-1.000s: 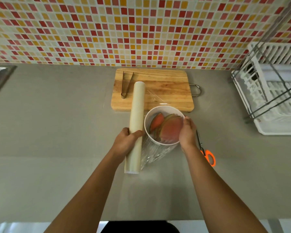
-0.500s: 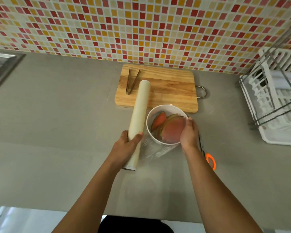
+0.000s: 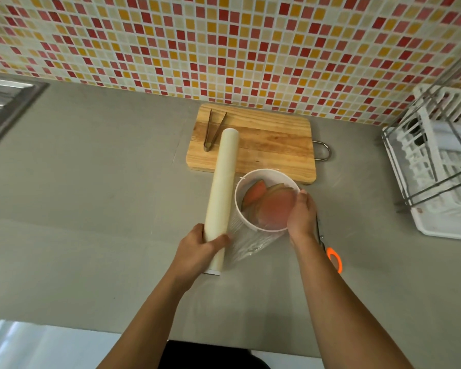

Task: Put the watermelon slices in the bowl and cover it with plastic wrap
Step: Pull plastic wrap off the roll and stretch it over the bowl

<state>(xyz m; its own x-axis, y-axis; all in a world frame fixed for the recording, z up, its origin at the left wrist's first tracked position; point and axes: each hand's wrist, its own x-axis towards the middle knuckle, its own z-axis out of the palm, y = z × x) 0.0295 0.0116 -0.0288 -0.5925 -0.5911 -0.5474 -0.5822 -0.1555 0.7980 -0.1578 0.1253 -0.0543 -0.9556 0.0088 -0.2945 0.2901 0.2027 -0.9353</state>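
- The white bowl (image 3: 250, 225) stands on the grey counter (image 3: 91, 209), just in front of the wooden cutting board (image 3: 264, 145); the watermelon slices (image 3: 272, 209) are already inside, leaning on one another.
- A sheet of plastic wrap (image 3: 250, 246) lies over the slices and hangs crinkled down the bowl's near side, running to the roll (image 3: 220, 193) just left of the bowl.
- The left hand (image 3: 200, 249) is clamped around the near end of the roll, thumb across the top.
- The right hand (image 3: 301, 217) lies against the bowl's right rim, fingers pressing film to the wall; whether they pinch a free edge cannot be told.
- The film is judged very light, limp and clingy: it would bunch and stick to itself if slack, so it is best held taut by an edge against the rim. The roll looks stiff and light, easy to grasp around its middle. The bowl may slide, so the steadying hand matters.
- Orange-handled scissors (image 3: 333, 258) lie beside the right forearm, likely for cutting the sheet free.
- Metal tongs (image 3: 213, 131) rest on the board; a white dish rack (image 3: 442, 166) stands well apart on the right.
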